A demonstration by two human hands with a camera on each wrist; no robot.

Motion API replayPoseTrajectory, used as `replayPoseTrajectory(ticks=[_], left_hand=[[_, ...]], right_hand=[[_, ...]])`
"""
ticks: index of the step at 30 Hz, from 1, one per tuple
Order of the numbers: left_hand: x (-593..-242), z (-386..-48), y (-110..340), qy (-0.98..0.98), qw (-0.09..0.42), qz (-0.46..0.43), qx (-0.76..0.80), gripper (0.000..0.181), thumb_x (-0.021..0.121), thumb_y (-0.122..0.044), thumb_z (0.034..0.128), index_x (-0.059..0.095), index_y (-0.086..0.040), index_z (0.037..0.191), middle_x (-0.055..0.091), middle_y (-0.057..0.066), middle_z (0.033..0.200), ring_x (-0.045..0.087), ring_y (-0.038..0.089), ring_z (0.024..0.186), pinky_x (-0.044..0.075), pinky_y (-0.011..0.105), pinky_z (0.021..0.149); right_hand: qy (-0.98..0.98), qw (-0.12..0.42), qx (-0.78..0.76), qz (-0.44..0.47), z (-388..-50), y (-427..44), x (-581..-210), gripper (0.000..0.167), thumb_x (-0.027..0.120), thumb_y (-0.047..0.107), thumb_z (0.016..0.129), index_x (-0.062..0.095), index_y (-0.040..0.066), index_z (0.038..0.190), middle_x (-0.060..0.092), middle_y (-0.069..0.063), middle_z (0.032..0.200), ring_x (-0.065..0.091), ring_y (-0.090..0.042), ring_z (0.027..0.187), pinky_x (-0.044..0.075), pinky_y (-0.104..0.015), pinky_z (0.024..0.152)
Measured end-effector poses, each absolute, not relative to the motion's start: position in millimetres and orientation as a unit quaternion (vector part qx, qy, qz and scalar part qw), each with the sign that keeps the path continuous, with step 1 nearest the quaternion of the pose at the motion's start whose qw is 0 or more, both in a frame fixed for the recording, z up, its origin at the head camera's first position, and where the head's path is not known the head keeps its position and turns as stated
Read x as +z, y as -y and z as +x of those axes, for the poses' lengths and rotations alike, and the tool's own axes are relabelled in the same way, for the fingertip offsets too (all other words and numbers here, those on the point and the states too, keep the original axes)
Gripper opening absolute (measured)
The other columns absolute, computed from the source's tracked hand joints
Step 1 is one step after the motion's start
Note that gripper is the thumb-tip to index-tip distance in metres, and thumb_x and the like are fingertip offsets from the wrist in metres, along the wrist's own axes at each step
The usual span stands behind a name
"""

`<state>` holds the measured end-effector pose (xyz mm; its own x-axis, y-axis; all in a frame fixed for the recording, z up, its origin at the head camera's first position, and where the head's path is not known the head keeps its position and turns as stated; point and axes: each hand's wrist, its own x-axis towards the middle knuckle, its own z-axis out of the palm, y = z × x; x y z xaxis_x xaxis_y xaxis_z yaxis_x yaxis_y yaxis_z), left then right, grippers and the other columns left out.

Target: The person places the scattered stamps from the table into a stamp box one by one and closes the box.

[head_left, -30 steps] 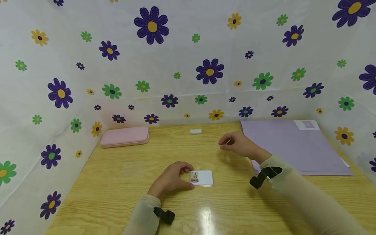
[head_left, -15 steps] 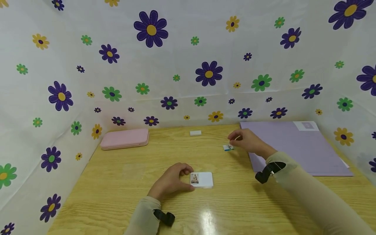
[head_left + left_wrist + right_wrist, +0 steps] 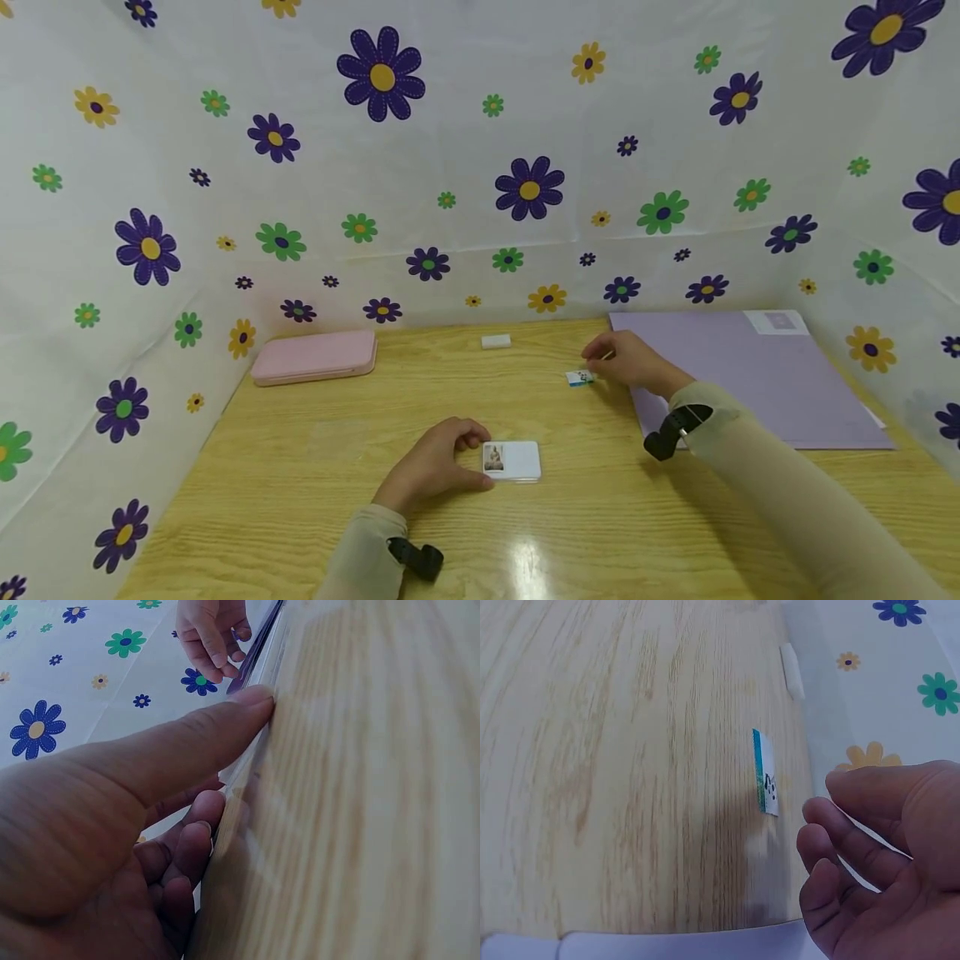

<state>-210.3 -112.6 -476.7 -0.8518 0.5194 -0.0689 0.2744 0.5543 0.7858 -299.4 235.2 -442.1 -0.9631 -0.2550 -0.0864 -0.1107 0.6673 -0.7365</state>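
My left hand holds a thin white rectangular card on the table by its left end. Its thumb is at the near corner and its index finger at the far corner. On the card's left part is a small stamp-like picture of a figure. A small postage stamp with a blue edge strip and dark print lies on the table farther back. Just right of this stamp is my right hand, its fingers loosely bent and apart from it in the right wrist view. The left wrist view shows the card only edge-on.
A pink case lies at the back left. A small white block sits near the back edge. On the right lies a large lilac folder, partly under the right forearm. A faint transparent sheet rests left of the left hand.
My right hand has shifted right and away from the stamp, which now shows on the table; a second ago it was not visible. My left hand stays at the card.
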Motion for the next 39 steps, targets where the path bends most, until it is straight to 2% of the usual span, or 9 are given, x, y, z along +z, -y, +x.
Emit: replayPoseTrajectory(ticks=[8,16,23,29,39], left_hand=[[-473.6,-209.3,111.9,-0.868,0.150,0.228,0.414,0.050,0.090,-0.021,0.0730,0.064,-0.013,0.115,0.055,0.000,0.103,0.049,0.019,0.095,0.042,0.040,0.088],[-472.8,-209.5,112.5,-0.869,0.151,0.225,0.415,0.050,0.090,-0.020,0.0729,0.064,-0.013,0.115,0.055,0.000,0.103,0.049,0.020,0.095,0.042,0.040,0.087],[-474.2,-209.6,111.4,-0.868,0.150,0.223,0.419,0.050,0.091,-0.020,0.0721,0.064,-0.013,0.114,0.055,0.000,0.102,0.049,0.020,0.095,0.042,0.040,0.087],[-477.1,-209.9,111.2,-0.866,0.153,0.220,0.421,0.050,0.091,-0.021,0.0717,0.064,-0.014,0.114,0.055,0.001,0.102,0.049,0.020,0.095,0.042,0.041,0.087],[-478.2,-211.0,112.7,-0.868,0.151,0.223,0.417,0.050,0.091,-0.023,0.0718,0.064,-0.015,0.114,0.055,0.000,0.102,0.050,0.019,0.095,0.043,0.040,0.087]], right_hand=[[-0.917,0.084,-0.380,-0.090,-304.6,-233.6,-449.7,0.017,0.067,0.005,0.093,0.069,-0.003,0.108,0.065,-0.011,0.097,0.055,-0.022,0.084,0.046,-0.031,0.070],[-0.926,0.079,-0.358,-0.086,-307.9,-231.3,-454.9,0.014,0.069,0.004,0.090,0.071,0.000,0.104,0.065,-0.009,0.097,0.055,-0.022,0.085,0.046,-0.034,0.074],[-0.933,0.066,-0.335,-0.112,-308.2,-229.4,-457.0,0.008,0.070,0.000,0.087,0.071,0.001,0.094,0.065,-0.007,0.088,0.054,-0.020,0.081,0.044,-0.035,0.075],[-0.933,0.073,-0.333,-0.113,-308.7,-227.9,-456.7,0.004,0.072,0.001,0.087,0.069,0.001,0.090,0.061,-0.005,0.081,0.052,-0.018,0.077,0.043,-0.033,0.072],[-0.929,0.091,-0.335,-0.130,-311.3,-226.9,-455.9,0.007,0.071,0.000,0.087,0.065,0.003,0.087,0.059,-0.005,0.082,0.051,-0.020,0.079,0.043,-0.034,0.073]])
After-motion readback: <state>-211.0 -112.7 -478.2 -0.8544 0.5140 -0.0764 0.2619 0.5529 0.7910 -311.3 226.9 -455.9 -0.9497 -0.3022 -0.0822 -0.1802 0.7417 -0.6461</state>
